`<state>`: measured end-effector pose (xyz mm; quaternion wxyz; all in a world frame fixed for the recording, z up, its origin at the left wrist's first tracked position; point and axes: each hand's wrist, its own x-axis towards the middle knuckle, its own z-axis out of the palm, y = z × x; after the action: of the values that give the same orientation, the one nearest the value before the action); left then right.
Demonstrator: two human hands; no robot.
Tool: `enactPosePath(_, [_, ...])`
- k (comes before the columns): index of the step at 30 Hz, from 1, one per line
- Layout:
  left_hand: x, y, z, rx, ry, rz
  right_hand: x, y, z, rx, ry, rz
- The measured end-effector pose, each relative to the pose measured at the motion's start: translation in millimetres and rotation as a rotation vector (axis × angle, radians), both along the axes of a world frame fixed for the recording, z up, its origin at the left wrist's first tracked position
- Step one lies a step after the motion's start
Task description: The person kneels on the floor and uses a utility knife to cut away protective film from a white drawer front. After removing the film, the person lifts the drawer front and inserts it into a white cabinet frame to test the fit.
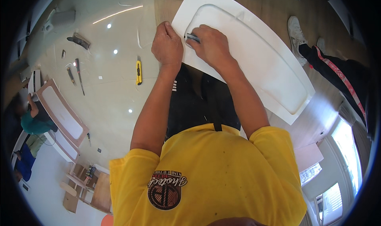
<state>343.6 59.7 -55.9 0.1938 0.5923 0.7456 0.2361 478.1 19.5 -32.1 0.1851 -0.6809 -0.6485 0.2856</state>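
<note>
A large white panel (254,55) with a rounded raised border and a recessed middle lies tilted across my lap and away to the right. My left hand (167,43) is closed at the panel's left edge, its thumb uppermost and the other fingers mostly hidden. In my right hand (210,45) is a short grey metallic tool (193,37), its exact kind hidden by the fingers. The tool's end touches or sits just over the groove near the panel's left corner. Left of my forearm, a yellow utility knife (139,71) lies on the floor.
A hand plane (79,40), a screwdriver (80,76) and another slim tool (70,75) lie further left on the shiny floor. A person in green (33,121) bends by another framed panel (63,111). At right stands someone in dark trousers (337,71) and light shoes.
</note>
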Motion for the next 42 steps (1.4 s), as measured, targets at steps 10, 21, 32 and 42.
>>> enactPosePath(10, [-0.4,-1.8,-4.1,0.026,0.007,-0.012,12.1,-18.5,6.8,-0.036,-0.006,-0.011])
enactPosePath(21, [-1.6,-2.5,-6.4,0.025,0.000,-0.010,15.7,-25.9,10.6,-0.077,-0.030,-0.063])
enactPosePath(32, [-0.8,-0.6,-4.8,0.030,-0.006,-0.014,21.4,-25.3,12.5,-0.104,-0.027,-0.028])
enactPosePath(42, [0.3,-3.4,-2.5,0.012,-0.002,-0.004,24.9,-31.6,14.0,-0.072,-0.024,-0.039])
